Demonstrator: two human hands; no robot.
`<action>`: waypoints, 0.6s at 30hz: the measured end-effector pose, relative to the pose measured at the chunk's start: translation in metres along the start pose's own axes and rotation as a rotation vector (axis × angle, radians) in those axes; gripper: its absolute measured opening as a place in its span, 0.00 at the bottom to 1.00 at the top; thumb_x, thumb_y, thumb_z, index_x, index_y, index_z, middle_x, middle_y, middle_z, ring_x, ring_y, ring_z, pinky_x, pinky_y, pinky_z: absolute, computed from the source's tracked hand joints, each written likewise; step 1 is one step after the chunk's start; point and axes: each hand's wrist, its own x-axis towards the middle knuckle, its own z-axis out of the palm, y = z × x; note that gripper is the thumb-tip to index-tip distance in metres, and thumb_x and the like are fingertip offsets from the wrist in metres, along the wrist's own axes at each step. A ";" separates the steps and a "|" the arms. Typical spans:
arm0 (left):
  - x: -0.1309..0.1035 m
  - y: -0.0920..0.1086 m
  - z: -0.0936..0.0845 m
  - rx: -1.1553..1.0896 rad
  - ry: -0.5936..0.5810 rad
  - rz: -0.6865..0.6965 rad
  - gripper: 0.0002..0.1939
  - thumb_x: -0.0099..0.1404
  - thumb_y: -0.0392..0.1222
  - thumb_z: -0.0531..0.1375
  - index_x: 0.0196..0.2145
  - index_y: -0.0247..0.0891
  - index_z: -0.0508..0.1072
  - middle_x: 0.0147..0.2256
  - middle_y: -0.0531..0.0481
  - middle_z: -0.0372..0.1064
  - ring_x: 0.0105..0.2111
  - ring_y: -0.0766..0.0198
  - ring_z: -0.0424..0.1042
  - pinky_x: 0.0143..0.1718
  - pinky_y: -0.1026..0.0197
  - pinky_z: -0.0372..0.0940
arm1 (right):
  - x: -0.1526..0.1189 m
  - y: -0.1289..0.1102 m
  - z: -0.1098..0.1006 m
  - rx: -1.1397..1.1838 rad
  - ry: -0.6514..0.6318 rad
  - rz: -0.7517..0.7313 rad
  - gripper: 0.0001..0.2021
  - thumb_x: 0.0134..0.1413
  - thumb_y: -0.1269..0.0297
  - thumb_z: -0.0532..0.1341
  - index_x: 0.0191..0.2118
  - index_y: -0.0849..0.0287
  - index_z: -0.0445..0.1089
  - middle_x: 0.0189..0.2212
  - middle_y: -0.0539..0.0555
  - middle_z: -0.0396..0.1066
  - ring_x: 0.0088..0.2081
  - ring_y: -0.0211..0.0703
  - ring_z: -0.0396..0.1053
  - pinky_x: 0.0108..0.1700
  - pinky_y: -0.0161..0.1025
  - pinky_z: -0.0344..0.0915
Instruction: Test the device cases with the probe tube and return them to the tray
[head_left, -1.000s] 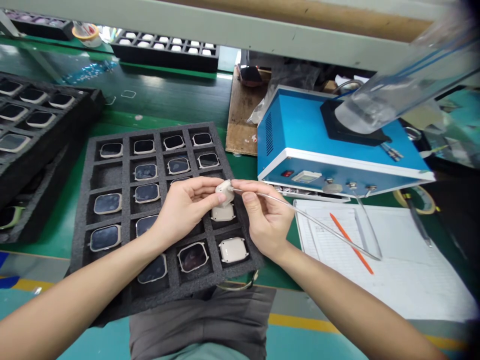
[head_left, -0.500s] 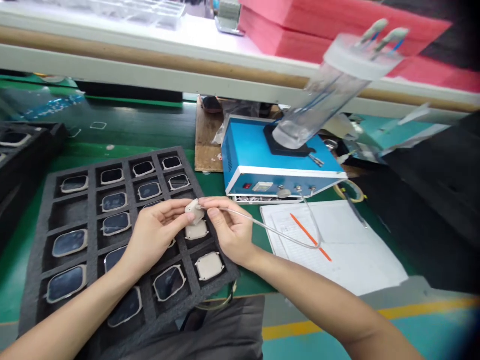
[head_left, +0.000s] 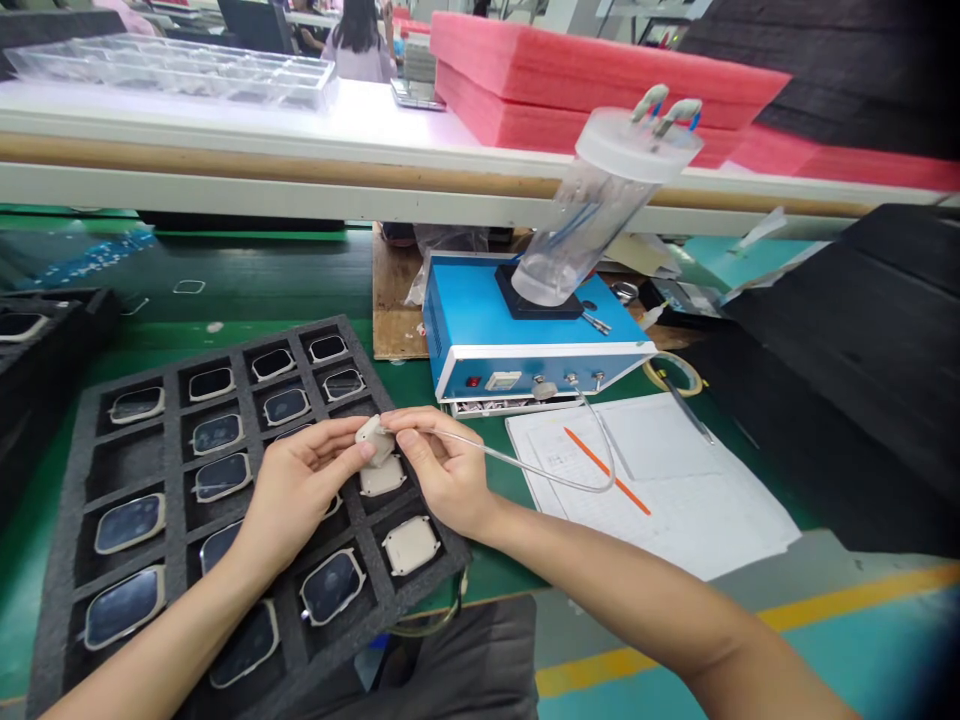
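Observation:
My left hand (head_left: 300,490) pinches a small beige watch case (head_left: 373,437) above the right side of a dark foam tray (head_left: 171,460). Against the case's right edge, my right hand (head_left: 446,470) holds the end of a thin clear tube (head_left: 517,464). This tube loops back to the front of a blue box (head_left: 480,300). Several watch cases with dark screens lie in the tray's compartments. Two beige cases lie face down at its right side, one just below my fingers and another (head_left: 410,545) in the near right corner.
A clear cylinder (head_left: 577,225) stands tilted in view on the blue box. Papers (head_left: 675,480) with an orange strip (head_left: 606,470) lie to the right. Red foam blocks (head_left: 585,85) and clear trays (head_left: 172,70) sit on the shelf. A person (head_left: 360,45) is in the background.
The camera view has tilted up, showing more of the shelf and the background. Both hands keep hold of the case and the tube in nearly the same pose.

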 end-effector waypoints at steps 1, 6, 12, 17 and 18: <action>0.000 0.000 0.000 0.002 0.000 0.001 0.33 0.50 0.63 0.77 0.45 0.36 0.83 0.45 0.38 0.83 0.44 0.47 0.83 0.51 0.48 0.77 | 0.000 0.000 0.000 0.002 0.000 -0.002 0.08 0.69 0.60 0.62 0.41 0.53 0.79 0.41 0.55 0.83 0.44 0.43 0.82 0.46 0.41 0.81; 0.000 0.001 0.000 -0.007 0.002 -0.001 0.33 0.49 0.63 0.77 0.45 0.37 0.84 0.44 0.39 0.84 0.44 0.47 0.83 0.52 0.47 0.77 | 0.000 0.000 0.000 -0.001 0.004 -0.003 0.08 0.69 0.60 0.62 0.42 0.53 0.79 0.41 0.54 0.83 0.43 0.43 0.82 0.46 0.40 0.81; 0.000 0.001 0.000 -0.019 0.004 -0.019 0.31 0.48 0.61 0.78 0.44 0.38 0.84 0.45 0.40 0.84 0.44 0.48 0.83 0.51 0.48 0.77 | -0.001 0.001 0.000 0.021 -0.004 -0.010 0.08 0.69 0.61 0.61 0.42 0.53 0.79 0.41 0.54 0.83 0.43 0.42 0.82 0.46 0.39 0.80; 0.000 0.002 0.000 -0.018 0.007 -0.024 0.29 0.50 0.59 0.78 0.44 0.39 0.84 0.45 0.41 0.84 0.44 0.49 0.83 0.50 0.51 0.78 | -0.001 0.001 0.000 0.005 0.000 0.007 0.08 0.69 0.60 0.62 0.42 0.53 0.79 0.41 0.54 0.83 0.43 0.42 0.82 0.45 0.39 0.80; 0.000 0.002 0.000 -0.017 0.006 -0.022 0.28 0.50 0.58 0.78 0.44 0.39 0.84 0.45 0.41 0.84 0.44 0.49 0.83 0.50 0.51 0.78 | -0.001 0.001 0.000 0.005 0.000 0.008 0.08 0.69 0.60 0.61 0.42 0.53 0.79 0.41 0.54 0.83 0.43 0.42 0.81 0.45 0.39 0.80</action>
